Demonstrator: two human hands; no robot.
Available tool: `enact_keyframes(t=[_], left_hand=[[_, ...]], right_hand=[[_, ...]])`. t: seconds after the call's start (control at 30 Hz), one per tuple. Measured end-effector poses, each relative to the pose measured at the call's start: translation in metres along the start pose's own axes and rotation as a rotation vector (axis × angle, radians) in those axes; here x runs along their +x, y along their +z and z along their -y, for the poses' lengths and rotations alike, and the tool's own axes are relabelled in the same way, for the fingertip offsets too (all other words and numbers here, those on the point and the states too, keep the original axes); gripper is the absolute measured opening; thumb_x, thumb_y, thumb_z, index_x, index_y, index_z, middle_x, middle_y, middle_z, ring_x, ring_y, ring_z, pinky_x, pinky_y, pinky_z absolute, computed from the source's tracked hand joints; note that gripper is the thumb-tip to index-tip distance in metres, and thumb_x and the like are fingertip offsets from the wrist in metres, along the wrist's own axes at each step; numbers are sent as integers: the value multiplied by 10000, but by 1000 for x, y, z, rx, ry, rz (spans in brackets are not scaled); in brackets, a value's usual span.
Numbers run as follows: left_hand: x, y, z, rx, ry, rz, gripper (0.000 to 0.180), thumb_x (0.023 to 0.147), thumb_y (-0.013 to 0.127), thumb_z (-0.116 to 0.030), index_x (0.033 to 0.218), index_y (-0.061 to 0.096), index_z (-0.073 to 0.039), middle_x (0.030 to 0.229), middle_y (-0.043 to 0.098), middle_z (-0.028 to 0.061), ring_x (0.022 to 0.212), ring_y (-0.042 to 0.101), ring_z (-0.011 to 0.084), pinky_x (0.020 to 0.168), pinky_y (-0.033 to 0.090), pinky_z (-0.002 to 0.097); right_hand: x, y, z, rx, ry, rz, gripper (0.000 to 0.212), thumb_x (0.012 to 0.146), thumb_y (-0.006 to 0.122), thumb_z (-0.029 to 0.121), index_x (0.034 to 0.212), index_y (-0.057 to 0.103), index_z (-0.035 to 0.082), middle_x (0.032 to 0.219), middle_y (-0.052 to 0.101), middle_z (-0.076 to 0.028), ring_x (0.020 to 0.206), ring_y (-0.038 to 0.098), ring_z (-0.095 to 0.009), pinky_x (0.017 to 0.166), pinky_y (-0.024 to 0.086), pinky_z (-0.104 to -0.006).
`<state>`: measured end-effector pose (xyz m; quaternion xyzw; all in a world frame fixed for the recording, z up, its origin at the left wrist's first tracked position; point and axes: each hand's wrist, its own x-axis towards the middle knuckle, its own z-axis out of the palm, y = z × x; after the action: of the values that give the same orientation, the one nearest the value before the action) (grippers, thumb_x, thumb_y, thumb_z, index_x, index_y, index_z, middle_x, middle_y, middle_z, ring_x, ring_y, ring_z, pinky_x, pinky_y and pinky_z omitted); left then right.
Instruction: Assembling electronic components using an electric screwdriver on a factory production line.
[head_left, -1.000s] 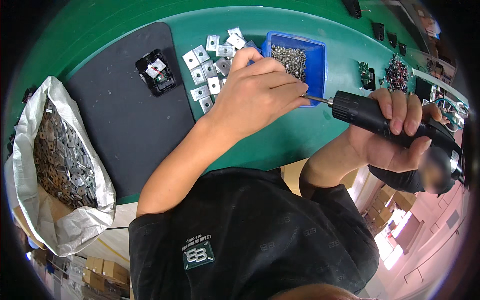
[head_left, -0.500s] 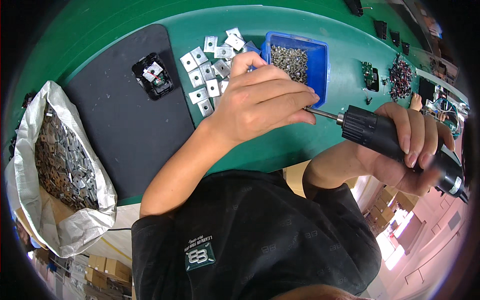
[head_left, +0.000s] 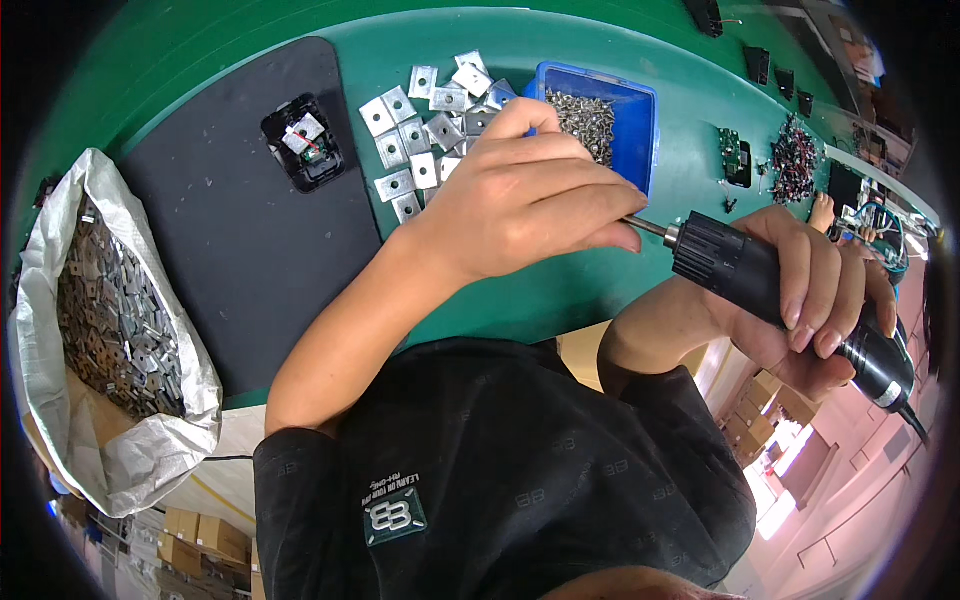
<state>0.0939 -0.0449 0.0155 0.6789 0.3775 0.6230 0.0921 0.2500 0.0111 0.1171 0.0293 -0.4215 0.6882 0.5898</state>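
Note:
My right hand point(head_left: 800, 300) is wrapped round a black electric screwdriver point(head_left: 730, 262) held sideways, its bit pointing left. At the end of the steel bit point(head_left: 648, 227), the fingers of my left hand point(head_left: 530, 200) are pinched together. Whatever small thing lies between those fingertips is hidden. Just beyond the left hand stands a blue bin point(head_left: 632, 150) with many small screws point(head_left: 585, 118) in it. Silvery square metal plates with holes point(head_left: 395, 185) lie scattered left of the bin, partly covered by my left hand.
On a dark mat point(head_left: 230, 230) lies an open black housing point(head_left: 303, 143) with a metal plate and a red wire inside. A white sack of metal pieces point(head_left: 125, 320) stands at left. A green circuit board point(head_left: 731, 150) and a pile of small wired parts point(head_left: 795, 160) lie at right.
The screwdriver and my right hand have shifted slightly left, while my left hand has moved a little right. The bit's tip remains at the left fingertips.

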Motion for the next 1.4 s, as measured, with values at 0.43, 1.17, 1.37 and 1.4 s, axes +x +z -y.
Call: enact_keyframes(t=[0.43, 1.17, 1.37, 1.4], left_hand=[[-2, -7, 3, 59, -14, 41, 304, 646, 744, -344, 794, 701, -82, 781, 674, -6, 636, 588, 108, 618, 337, 268], [-4, -13, 2, 136, -9, 104, 267, 593, 806, -272, 749, 684, -92, 786, 676, -21, 644, 592, 103, 647, 350, 268], [-1, -16, 1, 124, 23, 169, 278, 587, 809, -266, 745, 673, -82, 783, 658, -13, 634, 570, 116, 645, 359, 279], [-1, -17, 1, 141, 32, 193, 283, 585, 810, -266, 746, 669, -80, 779, 654, -12, 632, 565, 120, 643, 360, 279]], right_hand=[[0, 2, 8, -30, -48, 16, 323, 658, 751, 122, 945, 605, 145, 662, 585, 56, 572, 568, -52, 622, 503, -183], [1, 0, 7, -124, 69, 26, 348, 699, 747, 176, 1013, 606, 125, 718, 589, 48, 610, 552, -52, 649, 473, -184], [-2, -1, 0, -17, 0, 83, 342, 687, 760, 147, 995, 612, 137, 696, 588, 51, 604, 559, -50, 616, 480, -168], [-1, 0, 0, -47, 17, 87, 341, 686, 761, 147, 992, 613, 140, 696, 589, 52, 605, 563, -51, 612, 483, -168]])
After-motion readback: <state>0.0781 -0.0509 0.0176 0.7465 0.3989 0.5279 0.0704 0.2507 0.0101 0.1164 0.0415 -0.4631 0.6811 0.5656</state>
